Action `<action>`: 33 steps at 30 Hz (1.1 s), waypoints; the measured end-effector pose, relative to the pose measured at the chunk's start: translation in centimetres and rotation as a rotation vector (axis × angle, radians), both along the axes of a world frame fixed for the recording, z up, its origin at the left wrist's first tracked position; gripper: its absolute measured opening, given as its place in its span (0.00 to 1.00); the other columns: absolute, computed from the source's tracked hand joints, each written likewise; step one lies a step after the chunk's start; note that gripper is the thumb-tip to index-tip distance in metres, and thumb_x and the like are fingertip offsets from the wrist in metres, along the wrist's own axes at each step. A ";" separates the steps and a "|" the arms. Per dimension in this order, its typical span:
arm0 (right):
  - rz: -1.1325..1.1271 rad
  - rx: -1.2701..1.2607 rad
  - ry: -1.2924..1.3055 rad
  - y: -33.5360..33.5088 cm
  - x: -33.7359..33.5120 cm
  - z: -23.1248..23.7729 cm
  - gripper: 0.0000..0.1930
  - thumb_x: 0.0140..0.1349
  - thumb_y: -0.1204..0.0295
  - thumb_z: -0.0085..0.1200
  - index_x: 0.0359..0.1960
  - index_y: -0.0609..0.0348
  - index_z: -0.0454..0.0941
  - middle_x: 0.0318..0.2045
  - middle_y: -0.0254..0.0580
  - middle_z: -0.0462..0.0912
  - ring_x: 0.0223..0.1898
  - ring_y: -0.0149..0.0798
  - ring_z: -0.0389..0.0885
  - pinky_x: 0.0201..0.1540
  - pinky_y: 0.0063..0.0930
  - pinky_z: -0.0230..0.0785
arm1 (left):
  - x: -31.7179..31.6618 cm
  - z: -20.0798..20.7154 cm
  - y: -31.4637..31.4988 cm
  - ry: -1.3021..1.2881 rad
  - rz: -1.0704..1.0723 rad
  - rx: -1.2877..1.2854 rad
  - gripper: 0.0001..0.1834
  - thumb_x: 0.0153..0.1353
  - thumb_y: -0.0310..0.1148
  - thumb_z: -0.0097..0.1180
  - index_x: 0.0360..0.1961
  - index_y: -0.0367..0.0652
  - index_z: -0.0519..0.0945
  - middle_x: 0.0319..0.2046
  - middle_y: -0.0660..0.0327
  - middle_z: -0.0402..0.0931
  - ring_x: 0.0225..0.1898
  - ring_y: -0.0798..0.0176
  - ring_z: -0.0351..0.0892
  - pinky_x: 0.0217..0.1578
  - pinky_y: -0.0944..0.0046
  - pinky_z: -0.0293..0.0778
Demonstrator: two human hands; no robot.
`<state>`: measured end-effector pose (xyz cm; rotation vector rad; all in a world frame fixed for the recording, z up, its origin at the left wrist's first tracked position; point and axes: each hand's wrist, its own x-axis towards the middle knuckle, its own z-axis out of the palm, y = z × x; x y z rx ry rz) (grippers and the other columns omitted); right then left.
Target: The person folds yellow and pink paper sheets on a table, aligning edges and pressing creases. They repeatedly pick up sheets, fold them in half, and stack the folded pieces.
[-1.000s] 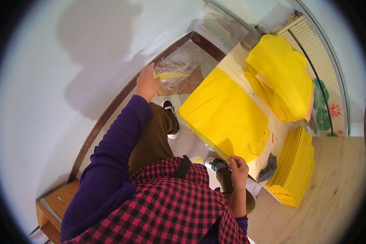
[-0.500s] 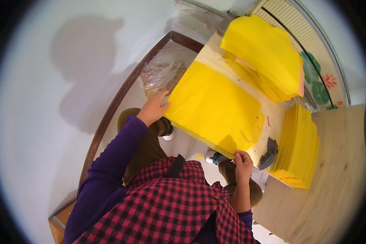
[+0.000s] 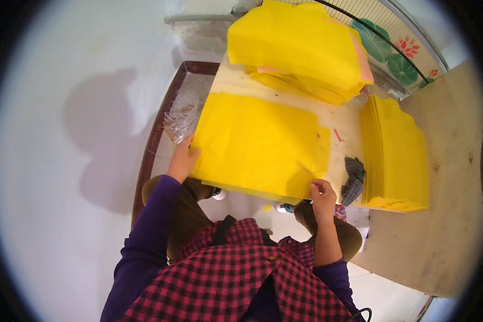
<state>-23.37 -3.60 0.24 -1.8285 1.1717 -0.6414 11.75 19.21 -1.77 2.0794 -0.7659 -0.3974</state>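
A flat yellow cloth-like sheet (image 3: 252, 145) lies over the pale wooden board, its near edge hanging slightly over the front. At the sheet's left edge is my left hand (image 3: 182, 160), its thumb on top and its fingers partly hidden along the side, closed on the edge. My right hand (image 3: 323, 199) pinches at the near right corner of the same sheet, thumb and forefinger pressed together. A crumpled dark grey cloth (image 3: 353, 181) sits just right of that hand.
A thick folded yellow pile (image 3: 300, 48) with pink edges lies at the back. To the right stands a tall stack of yellow sheets (image 3: 394, 155). Crinkled clear plastic (image 3: 187, 110) is beside the board's left edge. A small red strip (image 3: 337, 135) lies on the board.
The view has shifted and turned, so the board appears further left and straighter. Both hands remain at the sheet's edges; the left now sits lower along the left side.
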 end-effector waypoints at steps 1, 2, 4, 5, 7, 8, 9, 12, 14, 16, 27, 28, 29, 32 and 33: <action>0.001 0.030 -0.036 -0.2 0.2 0.1 0.08 0.61 0.76 0.55 0.40 0.64 0.79 0.29 0.35 0.81 0.31 0.28 0.76 0.36 0.22 0.70 | 0.0 0.2 -0.1 0.022 0.003 -0.014 0.29 0.57 0.26 0.56 0.61 0.32 0.66 0.55 0.41 0.71 0.57 0.45 0.72 0.57 0.60 0.67; 0.006 -0.001 0.009 -0.3 0.4 0.2 0.08 0.60 0.76 0.55 0.40 0.64 0.79 0.30 0.36 0.81 0.31 0.29 0.76 0.36 0.22 0.71 | 0.0 0.5 -0.1 0.012 0.001 -0.008 0.29 0.57 0.26 0.56 0.61 0.32 0.66 0.55 0.42 0.72 0.57 0.45 0.72 0.56 0.60 0.67; 0.024 -0.032 0.046 -0.8 0.7 0.4 0.09 0.59 0.77 0.56 0.41 0.65 0.78 0.32 0.38 0.81 0.31 0.30 0.77 0.36 0.23 0.72 | 0.1 0.7 -0.3 -0.002 -0.001 0.001 0.28 0.57 0.25 0.56 0.60 0.33 0.67 0.54 0.43 0.73 0.56 0.46 0.73 0.56 0.61 0.68; 0.031 -0.002 0.039 -1.2 0.9 0.4 0.09 0.59 0.78 0.56 0.41 0.65 0.79 0.33 0.39 0.81 0.32 0.31 0.77 0.36 0.23 0.72 | 0.1 0.7 -0.3 -0.037 0.022 0.026 0.28 0.57 0.25 0.57 0.61 0.34 0.68 0.53 0.46 0.75 0.54 0.50 0.75 0.54 0.61 0.69; 0.028 -0.046 0.024 -2.0 1.3 0.3 0.08 0.59 0.77 0.56 0.40 0.64 0.79 0.32 0.38 0.82 0.32 0.30 0.78 0.37 0.23 0.72 | 0.4 0.5 -0.4 0.023 0.028 -0.014 0.28 0.57 0.26 0.58 0.60 0.34 0.68 0.52 0.48 0.76 0.52 0.53 0.77 0.53 0.61 0.70; 0.008 -0.036 0.020 -2.4 1.6 0.1 0.08 0.59 0.77 0.56 0.40 0.64 0.79 0.31 0.37 0.82 0.33 0.30 0.78 0.38 0.24 0.72 | 0.6 0.3 -0.4 0.054 0.030 -0.034 0.28 0.57 0.27 0.58 0.60 0.35 0.69 0.52 0.48 0.76 0.51 0.55 0.77 0.52 0.61 0.71; 0.033 -0.049 0.015 -2.9 1.8 0.1 0.09 0.58 0.77 0.55 0.40 0.65 0.79 0.32 0.38 0.83 0.34 0.31 0.79 0.40 0.23 0.72 | 0.9 0.1 -0.5 0.060 0.027 -0.043 0.28 0.57 0.27 0.58 0.59 0.34 0.69 0.51 0.49 0.77 0.49 0.56 0.78 0.50 0.62 0.72; 0.087 -0.131 0.035 -4.4 3.0 -0.2 0.09 0.57 0.78 0.56 0.40 0.66 0.78 0.32 0.42 0.81 0.32 0.33 0.79 0.37 0.26 0.72 | 1.9 -0.7 -0.9 0.060 0.042 -0.050 0.25 0.56 0.28 0.59 0.56 0.34 0.72 0.48 0.51 0.79 0.45 0.59 0.80 0.47 0.63 0.74; 0.093 -0.060 0.028 -5.3 3.9 -0.2 0.09 0.56 0.79 0.56 0.40 0.66 0.77 0.32 0.43 0.81 0.32 0.34 0.79 0.38 0.26 0.72 | 2.4 -1.1 -1.2 0.036 0.082 -0.031 0.22 0.56 0.28 0.59 0.53 0.34 0.75 0.45 0.52 0.80 0.42 0.60 0.81 0.44 0.64 0.74; 0.093 -0.010 0.039 -6.1 4.6 -0.1 0.11 0.56 0.79 0.56 0.41 0.66 0.77 0.31 0.42 0.81 0.32 0.33 0.79 0.37 0.26 0.72 | 2.7 -1.5 -1.6 0.064 0.117 -0.024 0.20 0.55 0.28 0.60 0.50 0.34 0.77 0.43 0.52 0.81 0.40 0.61 0.81 0.42 0.64 0.75; 0.050 0.048 -0.014 -7.3 4.9 -1.1 0.13 0.53 0.80 0.58 0.41 0.64 0.77 0.28 0.37 0.79 0.28 0.29 0.77 0.31 0.23 0.71 | 1.7 -0.4 -2.6 -0.023 0.201 -0.039 0.15 0.54 0.26 0.60 0.44 0.36 0.79 0.36 0.57 0.81 0.35 0.64 0.81 0.38 0.66 0.75; 0.054 0.020 0.014 -7.3 4.9 -1.2 0.12 0.52 0.80 0.59 0.40 0.64 0.77 0.28 0.38 0.79 0.28 0.30 0.77 0.32 0.24 0.71 | 1.7 -0.2 -2.6 -0.030 0.190 -0.048 0.15 0.53 0.25 0.60 0.44 0.36 0.79 0.37 0.57 0.81 0.35 0.64 0.81 0.37 0.66 0.75; 0.051 0.023 0.040 -7.4 4.9 -1.2 0.12 0.52 0.79 0.59 0.40 0.64 0.77 0.27 0.39 0.79 0.28 0.32 0.77 0.33 0.25 0.71 | 1.7 -0.1 -2.8 -0.005 0.191 -0.050 0.16 0.53 0.25 0.60 0.45 0.37 0.79 0.37 0.57 0.81 0.34 0.64 0.81 0.37 0.66 0.75; 0.056 0.034 0.062 -7.7 5.0 -1.0 0.12 0.51 0.78 0.60 0.39 0.63 0.77 0.27 0.40 0.79 0.29 0.34 0.77 0.35 0.26 0.71 | 1.6 0.5 -3.0 0.005 0.214 0.006 0.16 0.52 0.25 0.61 0.44 0.37 0.79 0.37 0.56 0.80 0.37 0.59 0.80 0.41 0.64 0.74; 0.056 0.054 0.053 -7.7 5.0 -0.9 0.12 0.51 0.78 0.60 0.38 0.63 0.77 0.28 0.40 0.79 0.29 0.34 0.78 0.35 0.26 0.71 | 1.4 0.7 -2.9 -0.166 0.187 0.005 0.16 0.52 0.24 0.60 0.44 0.38 0.79 0.37 0.55 0.80 0.39 0.57 0.79 0.43 0.62 0.73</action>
